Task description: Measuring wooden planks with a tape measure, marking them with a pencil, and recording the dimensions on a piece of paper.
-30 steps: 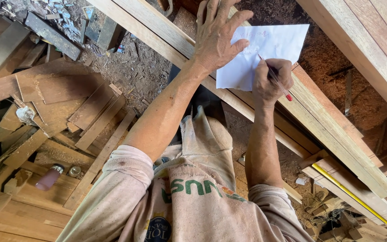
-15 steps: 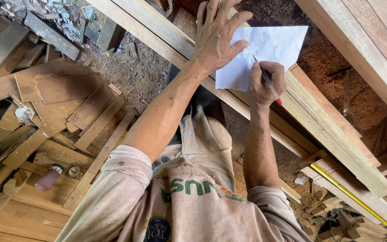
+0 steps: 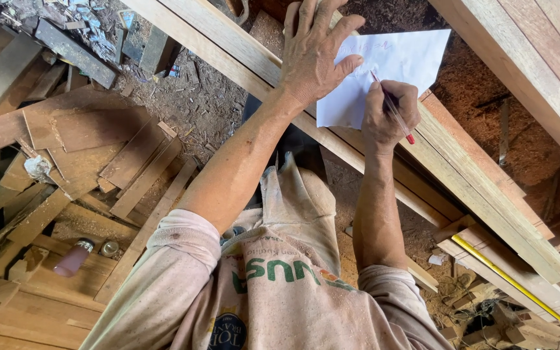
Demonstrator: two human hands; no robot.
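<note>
A white sheet of paper (image 3: 403,61) lies on a long pale wooden plank (image 3: 474,194) that runs diagonally from top centre to bottom right. My left hand (image 3: 312,55) lies flat with spread fingers on the paper's left edge and the plank, pinning it down. My right hand (image 3: 390,116) grips a thin red-tipped pen (image 3: 393,110), its point on the middle of the sheet. Faint red writing shows near the paper's top.
Loose boards and offcuts (image 3: 85,136) are piled at the left over sawdust-covered ground. A pink bottle (image 3: 72,257) lies on boards at lower left. A yellow strip (image 3: 513,285) runs along the lower right. More planks (image 3: 539,58) cross the top right.
My right hand with the pen has shifted slightly left and back right along the paper. The left hand stays pressed on the sheet.
</note>
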